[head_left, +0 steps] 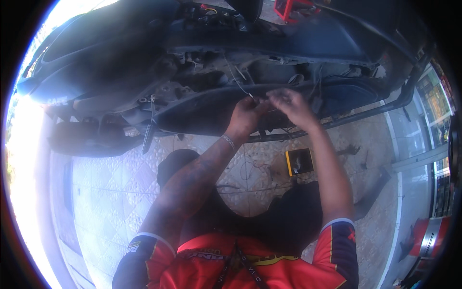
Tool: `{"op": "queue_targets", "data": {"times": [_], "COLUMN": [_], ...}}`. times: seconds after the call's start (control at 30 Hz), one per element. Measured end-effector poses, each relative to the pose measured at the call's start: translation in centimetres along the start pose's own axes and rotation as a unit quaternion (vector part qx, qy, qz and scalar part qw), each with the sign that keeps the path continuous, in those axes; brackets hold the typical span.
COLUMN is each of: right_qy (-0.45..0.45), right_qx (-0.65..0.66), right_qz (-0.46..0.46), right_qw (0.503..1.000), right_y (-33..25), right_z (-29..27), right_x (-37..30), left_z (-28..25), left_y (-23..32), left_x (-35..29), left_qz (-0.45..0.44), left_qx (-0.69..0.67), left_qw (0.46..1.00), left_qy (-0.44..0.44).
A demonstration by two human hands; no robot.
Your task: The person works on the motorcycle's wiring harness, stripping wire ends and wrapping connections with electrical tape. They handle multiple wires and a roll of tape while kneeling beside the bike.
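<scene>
In front of me stands a dark motor scooter (pixel 332 41), its lower side opened up with wiring and frame parts showing. A thin pale wire (pixel 236 75) hangs down from the opening. My left hand (pixel 246 117) is closed around the lower end of that wire, fingers pinched together. Right beside it, my right hand (pixel 294 108) has its fingers bent toward the left fingertips. Motion smears those fingers, so what they hold cannot be made out. Both hands are in front of the scooter's long dark lower panel (pixel 202 115).
On the tiled floor (pixel 115 188) sits a black box with yellow edges (pixel 299 162), below my right forearm. A red object (pixel 292 9) shows behind the scooter. To the right are glass-fronted shelves (pixel 435 111) and a red and grey package (pixel 429 238). My knees flank the work area.
</scene>
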State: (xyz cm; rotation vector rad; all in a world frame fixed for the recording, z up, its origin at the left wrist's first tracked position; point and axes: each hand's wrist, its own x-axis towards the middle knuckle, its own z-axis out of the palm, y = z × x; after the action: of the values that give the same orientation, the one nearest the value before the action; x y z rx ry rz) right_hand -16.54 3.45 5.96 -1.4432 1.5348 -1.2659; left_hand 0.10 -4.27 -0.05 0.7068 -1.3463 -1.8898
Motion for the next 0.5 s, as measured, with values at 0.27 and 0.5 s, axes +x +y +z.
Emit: {"op": "queue_targets", "data": {"times": [0.27,0.5], "right_qy": [-0.015,0.021], "right_qx": [-0.133,-0.209], "right_qz": [-0.03,-0.076], "right_qw": [0.991,0.975], "right_y": [-0.83,0.02], "right_z": [-0.5,0.0], "right_x": [-0.49,0.18], "left_z": [0.08,0.12], "left_y": [0.1,0.38], "left_x": [-0.07,-0.23], "left_qz": [-0.019,-0.016], "left_qx": [0.005,-0.007], "left_qw": [1.0,1.0], "left_qy": [0.003,0.005]}}
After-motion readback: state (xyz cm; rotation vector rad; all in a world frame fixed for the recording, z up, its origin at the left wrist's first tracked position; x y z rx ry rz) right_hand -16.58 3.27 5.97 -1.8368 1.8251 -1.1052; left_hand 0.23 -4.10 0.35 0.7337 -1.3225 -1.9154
